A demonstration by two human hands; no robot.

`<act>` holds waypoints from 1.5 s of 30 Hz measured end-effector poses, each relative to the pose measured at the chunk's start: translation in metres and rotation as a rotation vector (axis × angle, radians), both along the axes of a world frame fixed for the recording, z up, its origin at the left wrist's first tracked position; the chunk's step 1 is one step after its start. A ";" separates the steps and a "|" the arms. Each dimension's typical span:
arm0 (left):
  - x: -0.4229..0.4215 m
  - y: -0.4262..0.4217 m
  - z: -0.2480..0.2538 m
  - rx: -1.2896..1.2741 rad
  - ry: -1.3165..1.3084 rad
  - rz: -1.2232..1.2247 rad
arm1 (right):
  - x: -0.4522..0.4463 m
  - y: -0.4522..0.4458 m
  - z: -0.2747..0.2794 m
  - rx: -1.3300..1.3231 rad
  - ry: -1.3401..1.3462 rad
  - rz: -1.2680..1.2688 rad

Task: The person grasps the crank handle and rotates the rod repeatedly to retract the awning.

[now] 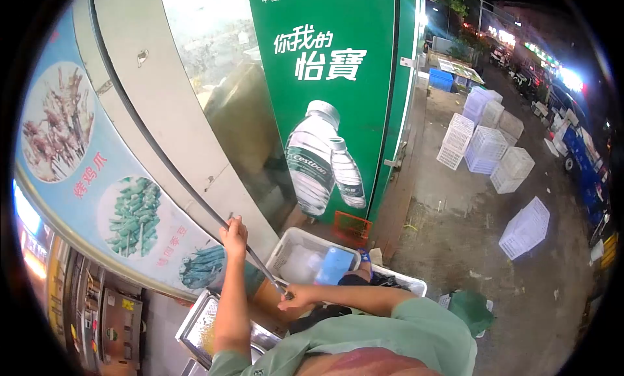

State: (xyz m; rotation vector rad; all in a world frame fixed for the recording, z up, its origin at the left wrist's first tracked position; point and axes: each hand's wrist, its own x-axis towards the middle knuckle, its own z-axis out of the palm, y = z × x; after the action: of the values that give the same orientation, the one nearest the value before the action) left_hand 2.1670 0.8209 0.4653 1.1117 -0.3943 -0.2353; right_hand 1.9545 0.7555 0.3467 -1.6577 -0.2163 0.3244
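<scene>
A long dark metal pole [156, 144] rises from the lower middle towards the upper left, in front of a cream wall panel. My left hand [234, 236] is raised and wrapped round the pole at its lower part. Lower down, close to my body, my right hand [296, 297] is closed round the pole's bottom end. Below and to the right of the pole, a white plastic crate [289, 239] holds a blue item and something whitish in a bag. The pole's top end runs out of view at the upper left.
A green cabinet panel [266, 44] with bottle pictures stands ahead. Left is a food banner [97, 161]. White plastic crates [486, 148] are stacked on the pavement at right, with another crate [525, 228] nearer. A metal tray [205, 324] lies below my left forearm. Vehicles line the far right.
</scene>
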 end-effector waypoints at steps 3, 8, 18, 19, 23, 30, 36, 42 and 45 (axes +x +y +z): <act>0.001 0.010 0.002 0.043 -0.022 0.043 | 0.001 -0.003 -0.006 -0.006 -0.013 -0.035; 0.007 0.027 -0.004 0.039 -0.002 0.083 | 0.004 0.000 -0.015 0.081 -0.011 -0.068; 0.010 0.046 -0.018 0.026 -0.087 0.167 | -0.001 -0.011 -0.007 0.080 0.045 -0.245; 0.007 0.047 -0.015 0.019 -0.108 0.184 | -0.002 -0.013 -0.005 0.075 0.067 -0.308; -0.007 0.042 -0.006 0.070 -0.100 0.230 | -0.003 -0.021 -0.002 0.063 0.035 -0.345; -0.012 0.032 -0.008 0.043 -0.110 0.258 | -0.006 -0.034 -0.004 -0.037 0.074 -0.397; -0.009 0.025 -0.012 0.071 -0.152 0.243 | -0.010 -0.040 -0.004 -0.087 -0.059 -0.451; -0.011 0.020 -0.010 0.085 -0.134 0.244 | -0.014 -0.045 -0.001 -0.093 -0.107 -0.483; -0.017 0.022 0.002 0.121 -0.156 0.200 | -0.017 -0.046 0.001 -0.090 -0.084 -0.509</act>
State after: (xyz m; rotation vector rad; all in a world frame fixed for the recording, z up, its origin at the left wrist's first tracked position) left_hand 2.1501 0.8425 0.4669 1.2841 -0.4086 0.0044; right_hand 1.9372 0.7093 0.3475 -1.7514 0.1621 -0.1226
